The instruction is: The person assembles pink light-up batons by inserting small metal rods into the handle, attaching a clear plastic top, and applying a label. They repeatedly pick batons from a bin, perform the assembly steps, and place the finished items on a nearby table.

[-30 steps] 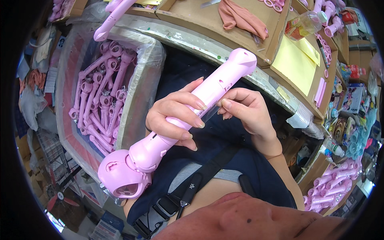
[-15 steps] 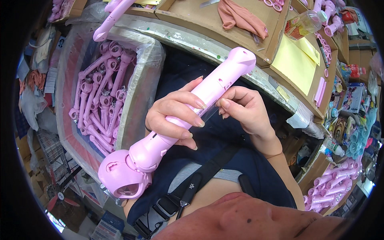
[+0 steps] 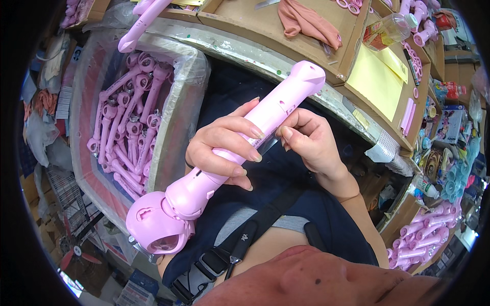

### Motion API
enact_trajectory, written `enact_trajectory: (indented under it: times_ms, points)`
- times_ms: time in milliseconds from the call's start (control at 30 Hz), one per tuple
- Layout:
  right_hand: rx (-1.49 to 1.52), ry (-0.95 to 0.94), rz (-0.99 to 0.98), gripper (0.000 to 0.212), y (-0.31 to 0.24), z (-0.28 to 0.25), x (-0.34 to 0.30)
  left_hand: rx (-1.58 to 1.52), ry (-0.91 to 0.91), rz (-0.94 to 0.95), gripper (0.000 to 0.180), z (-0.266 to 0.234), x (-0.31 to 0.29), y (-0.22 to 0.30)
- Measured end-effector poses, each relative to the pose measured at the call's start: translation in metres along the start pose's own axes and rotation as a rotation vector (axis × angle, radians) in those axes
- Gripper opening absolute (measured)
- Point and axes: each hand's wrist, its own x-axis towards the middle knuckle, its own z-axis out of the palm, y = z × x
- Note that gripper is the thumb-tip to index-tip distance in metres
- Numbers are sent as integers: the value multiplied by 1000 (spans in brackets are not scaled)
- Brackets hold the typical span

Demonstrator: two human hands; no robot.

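A pink plastic wand-like toy (image 3: 278, 104) lies slantwise across my lap. Its round, hollow head is at the lower left and its handle end at the upper right. My left hand (image 3: 217, 145) is wrapped round the middle of the handle. On the handle's right side, my right hand (image 3: 314, 140) has thumb and forefinger pinched together on the edge of a thin clear film (image 3: 268, 146). The film stretches from those fingertips to the handle, close to small dark print. How far it sticks to the handle is hidden.
Left of me stands a plastic-lined bin (image 3: 186, 102) with several similar pink wands (image 3: 127, 122). Ahead, the bench holds a cardboard tray (image 3: 245, 20), a salmon-coloured cloth (image 3: 309, 25), yellow sheets (image 3: 375, 86) and a clear bottle (image 3: 388, 30). Pink tubes (image 3: 421, 237) are piled at the right.
My right hand has shifted very slightly up, and the clear film shows a little more beside the handle. The wand and my left hand are almost still.
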Motion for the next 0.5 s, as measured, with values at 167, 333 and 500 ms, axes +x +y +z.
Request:
enact_trajectory:
  times_ms: [167, 333, 500]
  points:
    - [-16, 0, 3, 9, 1, -1, 1, 3, -3, 5, 26, 0, 0, 0]
    - [-25, -26, -1, 9, 1, -3, 2, 3, 18, 19, 25, 0, 1, 0]
    - [-4, -66, 15, 8, 0, -10, 0, 16, 8, 19, 25, -1, 2, 2]
